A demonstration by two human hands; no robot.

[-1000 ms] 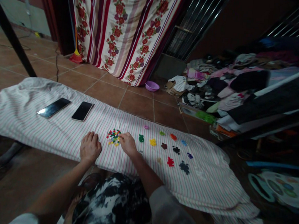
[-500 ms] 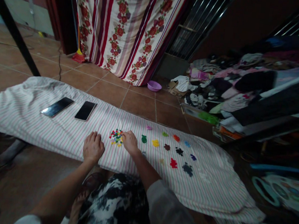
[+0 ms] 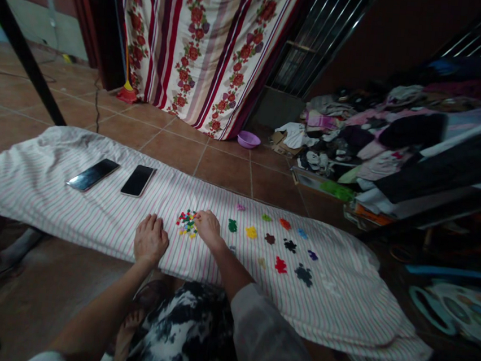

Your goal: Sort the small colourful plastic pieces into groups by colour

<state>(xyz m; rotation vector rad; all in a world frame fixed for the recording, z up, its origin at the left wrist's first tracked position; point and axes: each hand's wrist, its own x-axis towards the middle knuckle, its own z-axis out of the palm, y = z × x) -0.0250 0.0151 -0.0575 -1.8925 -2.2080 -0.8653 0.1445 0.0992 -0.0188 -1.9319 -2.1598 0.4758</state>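
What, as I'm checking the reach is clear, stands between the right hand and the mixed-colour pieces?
Nothing visible: the right hand is at the right edge of the mixed-colour pieces. The left hand rests on the striped cloth, left of them and outside that path.

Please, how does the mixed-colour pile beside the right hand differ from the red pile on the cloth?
The mixed pile shows several colours, whereas the red pile shows only one. The mixed pile spreads wider than the red pile. The right hand is at the mixed pile's edge, while no hand is at the red pile. Both consist of small pieces on the striped cloth.
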